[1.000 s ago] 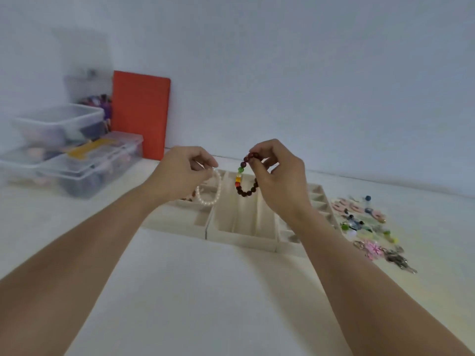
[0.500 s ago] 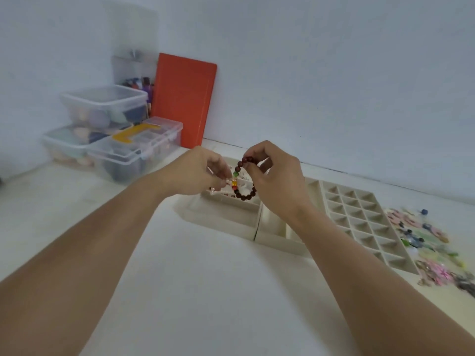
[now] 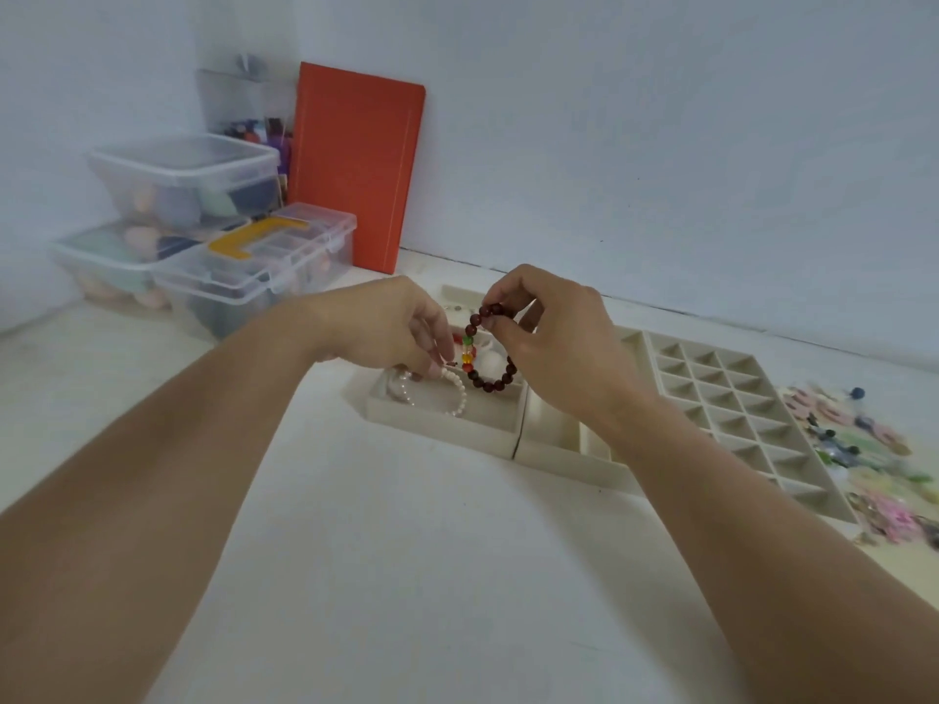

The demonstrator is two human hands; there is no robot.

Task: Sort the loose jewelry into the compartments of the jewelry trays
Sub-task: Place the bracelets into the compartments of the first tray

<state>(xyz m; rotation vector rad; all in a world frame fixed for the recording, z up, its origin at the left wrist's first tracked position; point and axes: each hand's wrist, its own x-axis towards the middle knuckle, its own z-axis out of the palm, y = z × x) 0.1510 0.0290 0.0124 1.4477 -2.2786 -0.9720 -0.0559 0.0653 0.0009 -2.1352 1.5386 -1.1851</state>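
- My right hand [image 3: 554,348] pinches the dark bead bracelet [image 3: 488,350] at its top, thumb and forefinger on the brown beads, and the loop hangs free below the pinch
- The bracelet has a short run of green, yellow and red beads down its left side; its lowest beads hang just over the big compartment of the left tray [image 3: 447,424], not yet resting on it as far as I can judge
- My left hand [image 3: 391,330] is curled down beside it, fingertips holding the end of a pearl bracelet [image 3: 455,393] that lies mostly inside that same compartment
- So both hands are closed on jewelry, one piece each, right next to each other over the same tray
- Outward: the middle tray [image 3: 569,449] with long slots sits against the left one, and the grid tray [image 3: 737,409] of small cells is beside that; every cell I can see looks unfilled
- Further right, a heap of loose jewelry [image 3: 864,449] waits on the table, too blurred to name piece by piece
- My read: early days, with the pearls nearly placed, the dark bracelet about to go in, and the heap untouched
- Behind, clear storage boxes [image 3: 203,231] and a red book [image 3: 355,165] against the wall
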